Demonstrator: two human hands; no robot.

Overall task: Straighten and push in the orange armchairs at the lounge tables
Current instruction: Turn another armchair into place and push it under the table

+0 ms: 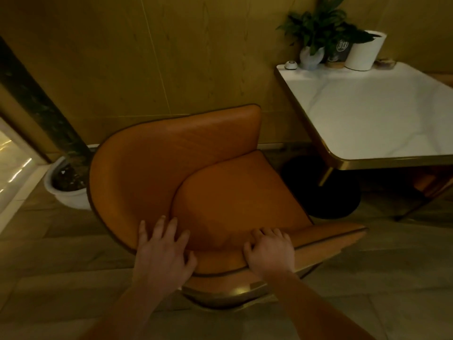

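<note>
An orange leather armchair (196, 173) with a curved back and a brass base stands in the middle of the view, its open front turned toward the white marble lounge table (382, 119) at the right. It stands apart from the table, at an angle to it. Both my hands are on the near rim of the chair's back. My left hand (163, 251) lies over the rim with its fingers spread on the inner side. My right hand (269, 251) grips the rim with curled fingers, thumb on the near side.
A black round table base (326, 190) sits on the floor between chair and table. A white floor planter (66, 187) stands behind the chair at the left wall. On the table's far edge are a potted plant (321, 28), a white pot (365, 50) and a call button (291, 65).
</note>
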